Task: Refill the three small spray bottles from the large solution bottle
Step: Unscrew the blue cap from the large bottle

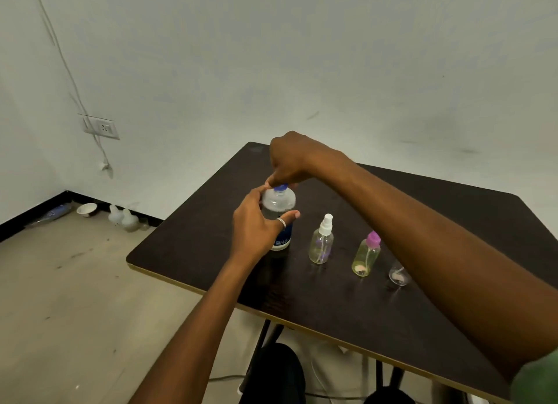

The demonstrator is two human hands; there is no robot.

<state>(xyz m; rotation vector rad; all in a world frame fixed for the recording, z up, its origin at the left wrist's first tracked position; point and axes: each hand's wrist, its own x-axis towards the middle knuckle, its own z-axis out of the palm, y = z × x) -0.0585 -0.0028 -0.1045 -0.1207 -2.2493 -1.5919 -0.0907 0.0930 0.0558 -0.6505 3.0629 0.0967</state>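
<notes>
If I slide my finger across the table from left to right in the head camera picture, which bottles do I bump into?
The large solution bottle → spray bottle with white nozzle → spray bottle with purple cap → clear small bottle, half hidden behind the right arm.

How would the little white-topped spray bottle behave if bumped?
The white-topped spray bottle looks nearly empty and clear plastic, so probably very light. It stands tall on a narrow base, so a nudge would likely tip it. Being round, it might then roll across the table.
</notes>
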